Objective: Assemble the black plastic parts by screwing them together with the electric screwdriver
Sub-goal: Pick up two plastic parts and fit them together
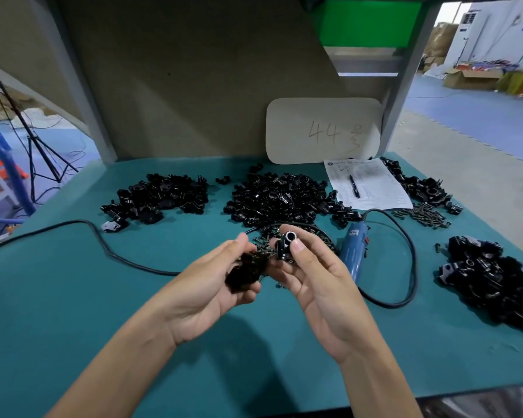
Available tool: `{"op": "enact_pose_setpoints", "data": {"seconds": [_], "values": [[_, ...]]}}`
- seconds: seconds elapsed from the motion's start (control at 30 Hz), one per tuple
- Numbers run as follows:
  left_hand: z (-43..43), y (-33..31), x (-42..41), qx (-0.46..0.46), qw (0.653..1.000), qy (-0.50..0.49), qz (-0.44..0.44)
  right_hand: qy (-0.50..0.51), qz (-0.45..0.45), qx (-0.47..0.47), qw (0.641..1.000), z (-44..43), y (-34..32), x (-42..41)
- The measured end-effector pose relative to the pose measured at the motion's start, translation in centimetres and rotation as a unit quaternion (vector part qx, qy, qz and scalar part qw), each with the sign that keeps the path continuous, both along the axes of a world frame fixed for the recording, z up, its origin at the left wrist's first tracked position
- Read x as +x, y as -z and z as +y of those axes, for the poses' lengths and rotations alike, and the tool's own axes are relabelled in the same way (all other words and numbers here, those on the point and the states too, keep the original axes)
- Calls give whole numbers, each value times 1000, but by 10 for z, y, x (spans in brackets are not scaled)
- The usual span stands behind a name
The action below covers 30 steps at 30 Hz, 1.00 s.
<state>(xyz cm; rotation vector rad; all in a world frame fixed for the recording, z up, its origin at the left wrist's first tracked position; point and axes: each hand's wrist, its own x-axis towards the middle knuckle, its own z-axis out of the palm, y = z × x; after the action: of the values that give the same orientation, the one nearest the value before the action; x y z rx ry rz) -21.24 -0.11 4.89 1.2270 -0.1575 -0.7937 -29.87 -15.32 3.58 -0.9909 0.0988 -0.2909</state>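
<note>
My left hand [212, 285] holds a blurred black plastic part [245, 271] in its curled fingers above the green table [73, 297]. My right hand [317, 282] pinches a second black part with a round shiny opening [286, 244] between thumb and fingers, close to the first part. The blue electric screwdriver [354, 251] lies on the table just right of my right hand, untouched. Small dark screws [263, 239] lie in a pile behind my hands.
Heaps of black parts lie at back left [157, 197], back centre [278, 197], back right [420, 188] and right [489, 285]. A paper sheet with a pen [369, 188], more screws [423, 215] and a black cable [109, 251] lie on the table.
</note>
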Motion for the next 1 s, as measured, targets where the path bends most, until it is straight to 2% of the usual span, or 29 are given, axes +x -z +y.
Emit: {"op": "enact_pose_setpoints", "data": {"seconds": [0.17,0.3,0.4,0.5,0.57,0.73,1.0], "values": [[1,1,0,-34,999,22,-28,2,-2,-18,1000,2,-1,-1],[-3,5,-5,9,987,-13,-157,29,13,-106,994,3,-1,-3],[-3,6,-8,115,945,-26,-304,52,19,-126,990,4,0,-5],[1,8,-8,200,891,15,-407,60,27,-125,990,3,1,-5],[4,6,-9,221,871,30,-437,51,22,-133,990,1,0,-6],[4,-6,-18,242,823,-2,-514,29,7,-125,992,3,-2,-7],[-1,-11,-25,257,801,-3,-540,29,4,-85,996,4,-7,-10]]}}
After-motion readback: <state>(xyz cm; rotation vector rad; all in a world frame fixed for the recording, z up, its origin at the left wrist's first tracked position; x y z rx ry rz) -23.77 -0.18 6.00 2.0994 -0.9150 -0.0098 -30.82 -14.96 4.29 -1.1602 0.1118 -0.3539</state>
